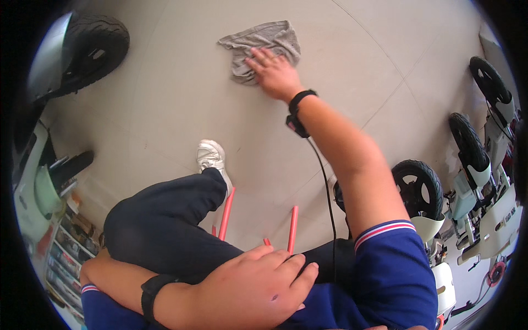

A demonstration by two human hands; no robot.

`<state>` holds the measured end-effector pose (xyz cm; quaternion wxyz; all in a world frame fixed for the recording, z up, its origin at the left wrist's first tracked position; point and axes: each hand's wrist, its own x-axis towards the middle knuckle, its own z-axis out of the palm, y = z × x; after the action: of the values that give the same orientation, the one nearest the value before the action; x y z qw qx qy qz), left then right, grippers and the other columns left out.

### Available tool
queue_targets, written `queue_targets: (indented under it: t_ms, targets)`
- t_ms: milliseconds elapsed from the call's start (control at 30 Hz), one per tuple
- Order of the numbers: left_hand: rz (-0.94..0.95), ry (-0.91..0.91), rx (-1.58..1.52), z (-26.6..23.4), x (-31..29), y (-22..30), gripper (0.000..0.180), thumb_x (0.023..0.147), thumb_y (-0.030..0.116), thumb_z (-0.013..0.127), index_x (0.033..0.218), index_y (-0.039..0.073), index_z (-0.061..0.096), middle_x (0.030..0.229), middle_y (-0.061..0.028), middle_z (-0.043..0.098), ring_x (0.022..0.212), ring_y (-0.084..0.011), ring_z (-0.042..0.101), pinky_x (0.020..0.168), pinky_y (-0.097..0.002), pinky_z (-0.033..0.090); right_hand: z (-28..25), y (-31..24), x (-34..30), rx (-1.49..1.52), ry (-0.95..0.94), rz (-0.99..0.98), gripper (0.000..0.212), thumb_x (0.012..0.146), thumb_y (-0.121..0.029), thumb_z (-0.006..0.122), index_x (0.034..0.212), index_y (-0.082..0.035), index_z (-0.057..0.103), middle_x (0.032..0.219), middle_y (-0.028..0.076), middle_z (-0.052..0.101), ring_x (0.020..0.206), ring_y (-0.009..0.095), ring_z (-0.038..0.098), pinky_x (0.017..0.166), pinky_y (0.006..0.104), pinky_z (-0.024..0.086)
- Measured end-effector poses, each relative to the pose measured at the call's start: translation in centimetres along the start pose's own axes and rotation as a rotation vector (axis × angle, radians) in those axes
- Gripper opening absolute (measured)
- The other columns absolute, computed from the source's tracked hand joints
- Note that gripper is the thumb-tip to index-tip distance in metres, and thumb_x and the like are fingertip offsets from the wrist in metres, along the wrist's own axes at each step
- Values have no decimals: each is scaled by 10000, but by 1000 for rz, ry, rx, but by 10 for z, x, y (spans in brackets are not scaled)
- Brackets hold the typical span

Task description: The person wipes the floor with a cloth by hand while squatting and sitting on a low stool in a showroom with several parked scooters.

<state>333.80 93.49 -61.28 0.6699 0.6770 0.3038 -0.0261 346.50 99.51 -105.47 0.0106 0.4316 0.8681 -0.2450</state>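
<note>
A crumpled grey cloth [275, 36] lies on the pale tiled floor at the top middle. My right hand [275, 76] rests on its lower part, fingers stretched out flat and pressing the fabric without a grip around it. A black strap with a small device [297, 126] circles my right wrist, and a cable runs down from it. My left hand [247, 286] lies across my lap, close against my dark blue shirt. Its fingers are loosely extended and a little apart, with nothing seen in them. Another black band [151, 297] is on my left wrist.
Red tubular legs [292, 230] stand below me, near my white shoe [212, 157]. A large black tyre [96, 52] is at the upper left. Several small-wheeled vehicles line the right side, one with its wheel [419, 190] near my right arm. Shelving [71, 250] stands at lower left.
</note>
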Motion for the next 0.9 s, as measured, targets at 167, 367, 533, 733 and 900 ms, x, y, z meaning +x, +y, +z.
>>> queue_targets:
  t_ms: [167, 367, 533, 733, 900]
  targets:
    - [-99, -56, -53, 13, -3, -4, 498, 800, 251, 737, 1210, -11, 630, 1166, -161, 655, 1098, -316, 625, 1003, -413, 474, -27, 149, -48, -68, 389, 516, 489, 965, -227, 513, 1453, -194, 498, 1558, 124, 427, 1447, 335, 378, 1175, 482, 321]
    - [-78, -63, -58, 8, -14, -11, 504, 808, 244, 728, 1219, -25, 617, 1144, -169, 651, 1089, -318, 627, 983, -421, 484, -9, 308, -263, 41, 146, 1297, 758, 958, -429, 505, 1580, -67, 266, 1612, 256, 261, 1482, 403, 286, 1223, 473, 234]
    - [-74, -65, -84, 12, -19, -16, 508, 802, 239, 730, 1214, -34, 611, 1127, -174, 647, 1060, -320, 632, 955, -417, 497, -23, 314, -215, 277, 349, 1393, 916, 861, -599, 612, 1563, -82, 332, 1593, 276, 280, 1472, 422, 293, 1207, 486, 251]
    - [-89, 26, -109, 12, -20, -15, 473, 797, 223, 734, 1183, -25, 617, 1080, -162, 652, 1030, -312, 633, 935, -402, 495, -39, 152, -2, -40, 226, 347, 807, 841, -352, 620, 1556, -96, 350, 1644, 167, 257, 1542, 347, 156, 1255, 452, 136]
    - [26, 134, -64, -3, -25, -11, 469, 784, 211, 739, 1175, -19, 622, 1054, -148, 655, 999, -306, 635, 898, -393, 496, 2, -31, 34, 18, -46, 54, 657, 853, -224, 568, 1497, -152, 461, 1647, 52, 292, 1521, 274, 252, 1216, 516, 226]
